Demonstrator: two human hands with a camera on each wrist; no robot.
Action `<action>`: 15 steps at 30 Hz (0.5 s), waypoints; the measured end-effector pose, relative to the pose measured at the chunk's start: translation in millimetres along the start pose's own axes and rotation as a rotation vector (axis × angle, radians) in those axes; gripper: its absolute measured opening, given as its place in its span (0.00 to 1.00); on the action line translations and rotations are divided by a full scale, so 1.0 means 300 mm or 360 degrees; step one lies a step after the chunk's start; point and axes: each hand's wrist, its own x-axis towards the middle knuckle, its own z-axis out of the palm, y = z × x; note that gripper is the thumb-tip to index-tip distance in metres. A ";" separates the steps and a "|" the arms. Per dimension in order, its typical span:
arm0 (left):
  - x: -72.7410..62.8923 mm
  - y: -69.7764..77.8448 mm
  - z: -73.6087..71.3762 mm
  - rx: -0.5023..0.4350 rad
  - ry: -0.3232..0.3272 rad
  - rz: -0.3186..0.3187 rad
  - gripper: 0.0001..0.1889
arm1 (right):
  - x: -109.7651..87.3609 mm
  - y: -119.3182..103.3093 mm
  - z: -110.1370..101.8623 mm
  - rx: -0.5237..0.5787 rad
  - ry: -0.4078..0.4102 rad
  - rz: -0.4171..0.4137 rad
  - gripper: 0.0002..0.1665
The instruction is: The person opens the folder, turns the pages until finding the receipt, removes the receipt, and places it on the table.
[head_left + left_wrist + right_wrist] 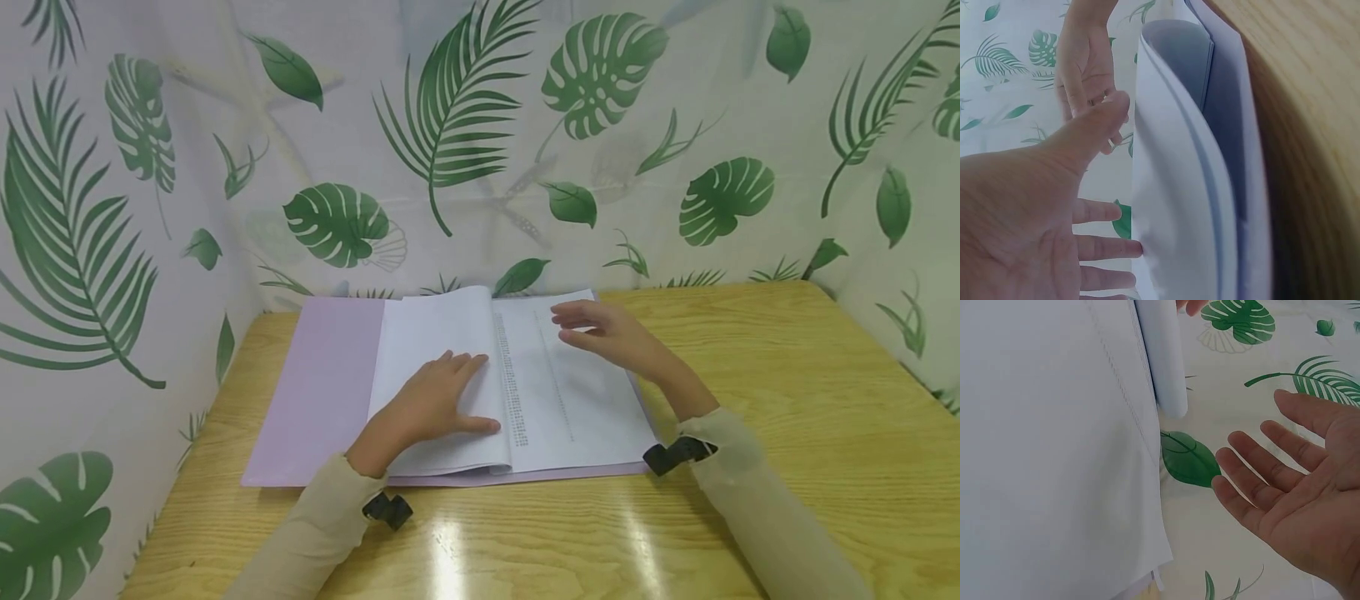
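A purple folder (pixel 322 375) lies spread on the table with white pages inside. Its left-hand pages (pixel 435 321) bulge in a curve near the spine, and the right-hand page (pixel 600 400) carries narrow columns of small print. My left hand (pixel 431 396) lies over the left-hand pages, fingers spread; in the left wrist view its fingertips (pixel 1132 249) reach the curved paper. Above the upper part of the right-hand page is my right hand (pixel 603 333), holding nothing. The right wrist view shows its fingers (pixel 1266 459) apart and the palm facing the camera.
The folder rests on a yellow wood-grain table (pixel 787 375). Behind and at the sides hangs a white cloth (pixel 480 250) with green leaf prints. Black straps with small blocks (pixel 386 508) sit at both wrists, over beige sleeves (pixel 765 500).
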 end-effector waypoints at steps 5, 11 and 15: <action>-0.004 -0.004 0.000 0.0033 -0.0023 -0.0001 0.54 | -0.012 0.020 -0.036 -0.0029 0.0087 -0.0009 0.27; -0.008 -0.002 -0.001 0.0032 -0.0059 -0.0009 0.54 | -0.019 0.055 -0.061 -0.0073 0.0126 0.0052 0.28; -0.009 -0.004 0.002 0.0031 -0.0068 -0.0011 0.54 | -0.023 0.077 -0.070 -0.0103 0.0094 0.0102 0.32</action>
